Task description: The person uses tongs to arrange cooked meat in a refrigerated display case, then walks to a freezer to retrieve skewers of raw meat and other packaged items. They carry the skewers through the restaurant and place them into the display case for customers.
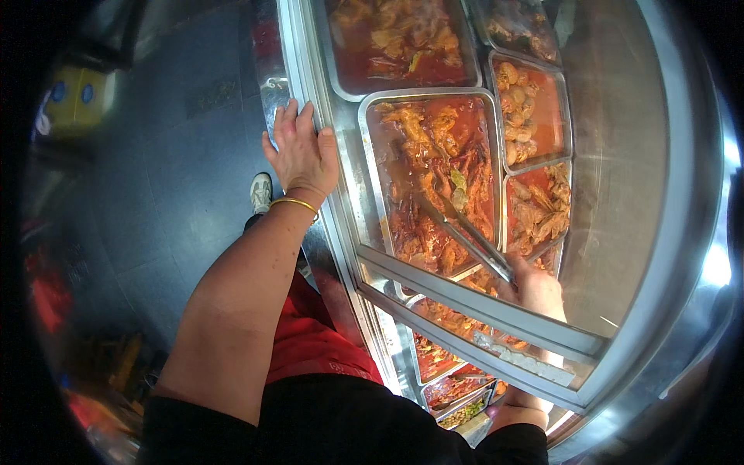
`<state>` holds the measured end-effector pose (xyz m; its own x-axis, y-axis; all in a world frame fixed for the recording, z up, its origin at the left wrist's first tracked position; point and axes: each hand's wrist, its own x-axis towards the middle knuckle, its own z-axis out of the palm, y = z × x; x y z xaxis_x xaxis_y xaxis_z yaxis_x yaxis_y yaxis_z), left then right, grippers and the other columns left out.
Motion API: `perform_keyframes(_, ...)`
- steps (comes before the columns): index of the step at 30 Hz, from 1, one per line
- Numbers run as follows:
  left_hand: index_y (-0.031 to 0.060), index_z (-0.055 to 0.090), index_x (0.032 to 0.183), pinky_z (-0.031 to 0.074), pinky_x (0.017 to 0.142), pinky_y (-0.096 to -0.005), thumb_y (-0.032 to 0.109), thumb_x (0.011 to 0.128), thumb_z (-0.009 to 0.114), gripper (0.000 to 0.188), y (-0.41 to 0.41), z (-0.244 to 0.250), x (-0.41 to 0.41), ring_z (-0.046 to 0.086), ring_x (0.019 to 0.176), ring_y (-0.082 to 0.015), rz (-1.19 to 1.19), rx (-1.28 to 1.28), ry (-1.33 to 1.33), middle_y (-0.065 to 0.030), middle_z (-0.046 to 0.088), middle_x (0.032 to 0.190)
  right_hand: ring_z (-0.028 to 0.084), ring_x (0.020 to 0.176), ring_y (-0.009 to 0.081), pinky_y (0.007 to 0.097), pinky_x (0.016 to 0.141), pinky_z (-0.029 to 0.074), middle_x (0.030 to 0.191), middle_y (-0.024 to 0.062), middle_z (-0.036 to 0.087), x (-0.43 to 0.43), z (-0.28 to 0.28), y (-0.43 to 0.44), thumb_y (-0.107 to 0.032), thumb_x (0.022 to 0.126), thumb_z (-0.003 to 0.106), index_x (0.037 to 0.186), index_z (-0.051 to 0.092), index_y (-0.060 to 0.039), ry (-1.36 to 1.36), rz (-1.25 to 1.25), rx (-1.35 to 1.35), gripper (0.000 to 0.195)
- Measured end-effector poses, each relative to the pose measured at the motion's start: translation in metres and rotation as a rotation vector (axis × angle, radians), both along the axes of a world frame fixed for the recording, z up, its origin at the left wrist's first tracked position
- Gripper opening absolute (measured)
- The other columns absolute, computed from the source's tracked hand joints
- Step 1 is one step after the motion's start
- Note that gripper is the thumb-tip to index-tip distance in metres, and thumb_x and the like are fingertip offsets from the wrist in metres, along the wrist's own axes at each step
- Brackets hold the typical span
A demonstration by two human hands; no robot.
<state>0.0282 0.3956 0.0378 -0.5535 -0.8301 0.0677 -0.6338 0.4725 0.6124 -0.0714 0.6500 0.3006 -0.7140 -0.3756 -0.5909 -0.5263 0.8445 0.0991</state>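
Note:
My left hand [299, 154], with a gold bangle [296, 201] at the wrist, rests palm down on the metal frame [343, 168] along the food display case. Its fingers are spread and hold nothing. Behind a glass sliding panel, my right hand [537, 288] grips the handle end of metal tongs [474, 241]. The tongs' jaws reach down among braised meat pieces [433, 139] in red sauce, so their tips are hard to make out. This food fills a rectangular steel tray [375, 174]. A green leaf [458, 189] lies on the meat near the jaws.
Another tray [329, 58] of meat in sauce stands beyond. Round, egg-like food [517, 110] and more meat [537, 203] fill smaller trays at right. The panel's metal frame [465, 305] crosses over my right forearm. Dark floor tiles [192, 157] and a yellow box [78, 96] lie left.

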Motion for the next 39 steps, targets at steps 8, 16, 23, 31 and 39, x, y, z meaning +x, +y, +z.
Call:
perform_keyframes(8, 0.0094, 0.038, 0.133, 0.007, 0.108, -0.0569, 0.045, 0.091, 0.03, 0.056, 0.0, -0.004, 0.0, 0.018, 0.137, -0.0307, 0.003, -0.01, 0.0, -0.0138, 0.03, 0.143, 0.064, 0.081, 0.0366, 0.0435, 0.072, 0.049, 0.081, 0.0217, 0.064, 0.013, -0.018, 0.028, -0.021, 0.078, 0.063, 0.117, 0.054, -0.0053, -0.06, -0.299, -0.048, 0.044)
perform_keyframes(16, 0.0096, 0.038, 0.133, 0.007, 0.108, -0.0566, 0.044, 0.091, 0.031, 0.054, 0.0, -0.004, -0.002, 0.017, 0.137, -0.0306, -0.007, -0.021, 0.023, -0.0129, 0.03, 0.143, 0.063, 0.085, 0.0382, 0.0439, 0.072, 0.049, 0.087, 0.0203, 0.065, 0.042, -0.062, 0.085, -0.031, 0.077, 0.068, 0.117, 0.054, -0.0107, 0.023, -0.411, -0.167, 0.047)
perform_keyframes(23, 0.0104, 0.039, 0.133, 0.009, 0.108, -0.0556, 0.041, 0.092, 0.028, 0.053, 0.001, -0.005, 0.0, 0.02, 0.137, -0.0303, 0.009, -0.071, -0.023, -0.0115, 0.032, 0.143, 0.064, 0.075, 0.0338, 0.0404, 0.064, 0.05, 0.085, 0.0171, 0.063, 0.04, -0.07, 0.036, -0.032, 0.077, 0.069, 0.118, 0.054, -0.0109, 0.193, -0.207, -0.272, 0.049)
perform_keyframes(31, 0.0096, 0.043, 0.13, 0.009, 0.108, -0.0554, 0.04, 0.089, 0.035, 0.052, 0.001, -0.003, -0.001, 0.021, 0.137, -0.0292, 0.017, -0.034, 0.009, -0.0122, 0.034, 0.142, 0.063, 0.077, 0.0296, 0.0403, 0.067, 0.05, 0.09, 0.0155, 0.064, 0.046, -0.1, 0.091, -0.032, 0.077, 0.066, 0.116, 0.055, -0.0047, 0.092, -0.474, -0.526, 0.049)
perform_keyframes(39, 0.011, 0.046, 0.13, 0.02, 0.107, -0.0519, 0.036, 0.092, 0.04, 0.046, -0.008, -0.006, 0.006, 0.03, 0.133, -0.029, -0.064, -0.097, -0.005, -0.0142, 0.041, 0.139, 0.06, 0.093, 0.0375, 0.0413, 0.08, 0.049, 0.103, 0.0223, 0.061, 0.132, -0.065, 0.149, -0.035, 0.078, 0.063, 0.115, 0.054, -0.0001, 0.172, -0.562, -0.333, 0.051)
